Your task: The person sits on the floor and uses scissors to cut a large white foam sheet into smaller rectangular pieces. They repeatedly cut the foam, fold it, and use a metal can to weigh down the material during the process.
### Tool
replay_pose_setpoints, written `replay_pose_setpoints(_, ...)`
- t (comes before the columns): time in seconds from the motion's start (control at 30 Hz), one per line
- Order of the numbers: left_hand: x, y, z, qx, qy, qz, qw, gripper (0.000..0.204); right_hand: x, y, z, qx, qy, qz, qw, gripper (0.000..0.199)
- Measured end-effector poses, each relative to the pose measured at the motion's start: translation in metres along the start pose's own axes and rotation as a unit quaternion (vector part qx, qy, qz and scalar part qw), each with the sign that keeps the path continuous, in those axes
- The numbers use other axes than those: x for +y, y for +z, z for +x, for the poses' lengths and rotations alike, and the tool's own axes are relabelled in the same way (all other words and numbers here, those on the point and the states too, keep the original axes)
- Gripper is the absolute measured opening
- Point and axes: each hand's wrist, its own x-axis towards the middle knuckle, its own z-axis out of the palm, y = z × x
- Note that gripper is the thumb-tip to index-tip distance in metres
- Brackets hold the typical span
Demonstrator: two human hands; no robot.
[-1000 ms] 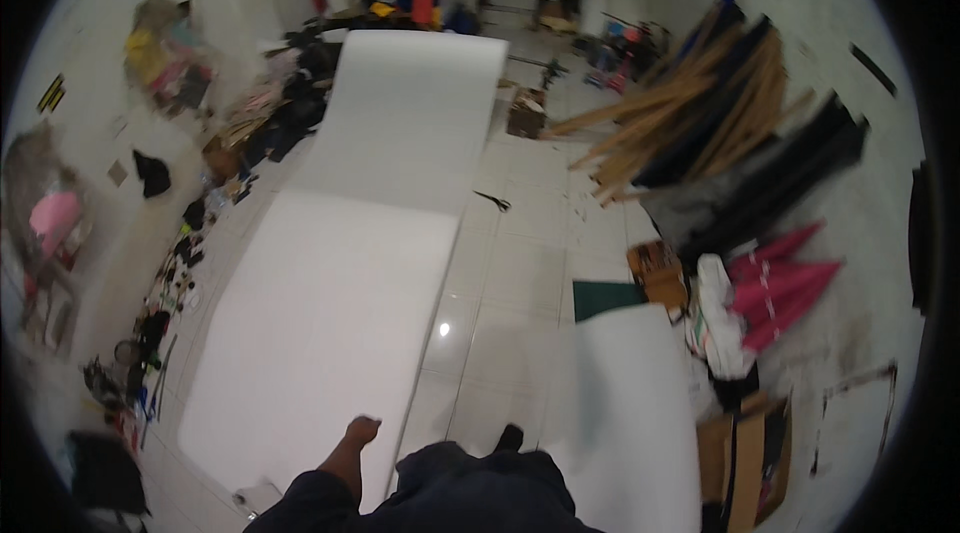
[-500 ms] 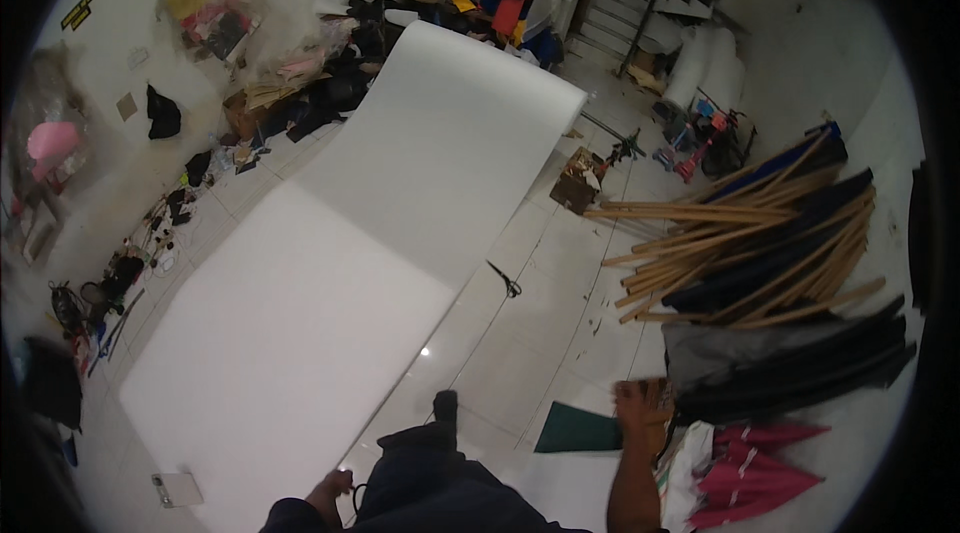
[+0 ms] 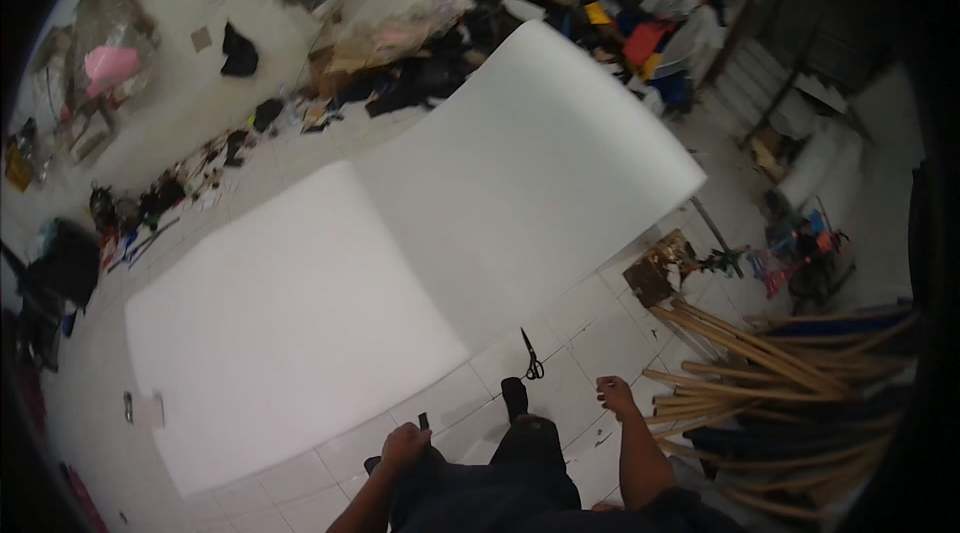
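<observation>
My left hand (image 3: 403,447) is closed around a small black object (image 3: 423,421); its short end sticks up past the fingers, and its kind cannot be made out. At my right side my right hand (image 3: 616,397) hangs in the air, fingers loosely bent and apart, with nothing seen in it. Black-handled scissors (image 3: 532,357) lie on the tiles between my foot and the sheet. A wide white sheet (image 3: 290,323) stretches over the floor, its far part (image 3: 500,203) greyer and ending in a thick roll (image 3: 620,103).
Wooden sticks with dark cloth (image 3: 760,373) are heaped at the right. A brown box (image 3: 658,268) stands near the roll. Scraps and bags (image 3: 420,73) line the wall, with more piled cloth (image 3: 650,23) at the back. A small flat box (image 3: 152,410) rests on the sheet's left edge.
My view has swung to the right and I have stepped closer to the scissors. My right hand has left the spot beside the green piece and the dark cloth. The left still grips its object.
</observation>
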Motion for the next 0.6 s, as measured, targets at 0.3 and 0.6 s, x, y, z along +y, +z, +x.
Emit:
replay_pose_setpoints(0.3,0.090,0.136,-0.117,-0.363,-0.050,-0.092,0.926,0.033,0.036,-0.085,0.272,-0.001,-0.067,-0.258,0.964,0.039)
replay_pose_setpoints(0.6,0.054,0.178,0.010,-0.358,-0.273,-0.352,0.821,0.042,0.009,0.019,0.469,-0.023,-0.004,-0.235,0.972,0.046)
